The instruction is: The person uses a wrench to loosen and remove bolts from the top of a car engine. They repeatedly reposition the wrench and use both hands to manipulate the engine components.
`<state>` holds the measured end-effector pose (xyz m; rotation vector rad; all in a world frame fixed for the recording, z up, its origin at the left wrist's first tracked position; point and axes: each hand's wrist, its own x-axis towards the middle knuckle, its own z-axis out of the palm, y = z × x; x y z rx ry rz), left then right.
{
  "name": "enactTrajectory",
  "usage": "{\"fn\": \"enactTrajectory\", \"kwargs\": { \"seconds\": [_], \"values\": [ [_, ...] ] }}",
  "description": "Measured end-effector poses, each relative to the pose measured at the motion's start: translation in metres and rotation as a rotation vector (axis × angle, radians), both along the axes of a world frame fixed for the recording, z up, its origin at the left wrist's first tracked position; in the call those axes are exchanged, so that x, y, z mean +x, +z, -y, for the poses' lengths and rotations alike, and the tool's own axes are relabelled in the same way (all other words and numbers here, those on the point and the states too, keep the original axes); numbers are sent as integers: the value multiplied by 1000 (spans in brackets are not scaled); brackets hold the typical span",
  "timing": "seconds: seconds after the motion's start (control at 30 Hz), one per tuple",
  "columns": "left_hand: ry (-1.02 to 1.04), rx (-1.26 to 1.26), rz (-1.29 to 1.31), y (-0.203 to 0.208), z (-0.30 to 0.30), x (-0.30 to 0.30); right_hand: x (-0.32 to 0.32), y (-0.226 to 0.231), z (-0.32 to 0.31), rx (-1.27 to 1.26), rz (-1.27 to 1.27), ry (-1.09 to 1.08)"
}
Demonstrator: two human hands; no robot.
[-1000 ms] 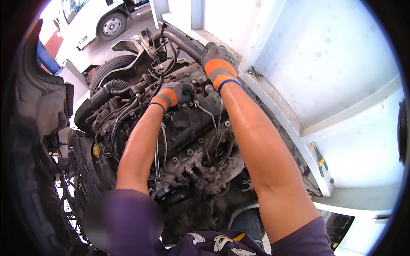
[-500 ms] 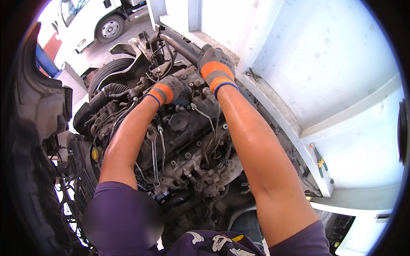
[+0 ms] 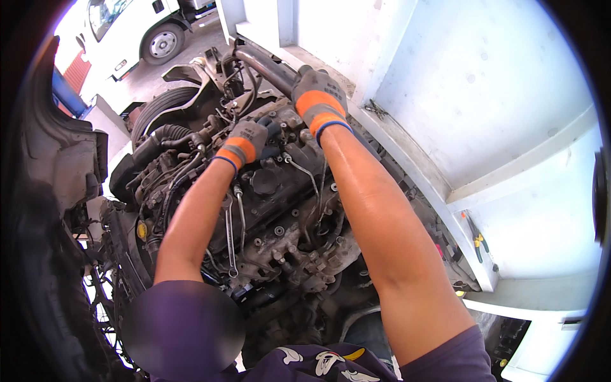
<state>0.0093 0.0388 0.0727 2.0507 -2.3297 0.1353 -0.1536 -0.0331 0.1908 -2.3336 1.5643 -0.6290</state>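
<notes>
A dirty truck engine [image 3: 280, 216] fills the middle of the view, with thin metal fuel pipes [image 3: 232, 223] running over its top. My left hand [image 3: 245, 141], in a grey and orange glove, rests closed on a part at the far upper side of the engine. My right hand [image 3: 318, 95], gloved the same way, presses on the engine's far end beside a thick dark pipe [image 3: 264, 63]. What the fingers of either hand hold is hidden under the gloves and engine parts.
A white truck body wall [image 3: 484, 102] rises on the right, with pliers [image 3: 477, 242] lying on its ledge. A black rubber hose [image 3: 162, 137] and a tyre [image 3: 162, 105] lie at the upper left. Another white truck [image 3: 137, 28] stands beyond.
Both hands have shifted slightly toward the far end of the engine, and my head has leaned closer, so the arms look larger.
</notes>
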Motion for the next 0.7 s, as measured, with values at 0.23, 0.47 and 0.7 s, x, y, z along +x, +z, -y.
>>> {"fn": "enactTrajectory", "kwargs": {
  "seconds": [0.23, 0.47, 0.7],
  "values": [
    [630, -102, -729, -36, -17, 16, 4, -1, -2, -56, 12, 2],
    [718, 148, -292, 8, 2, -31, 4, -13, 3, -127, 41, 6],
    [696, 355, -189, 28, 23, -51, 1, -9, 3, -63, 65, 19]
  ]
}}
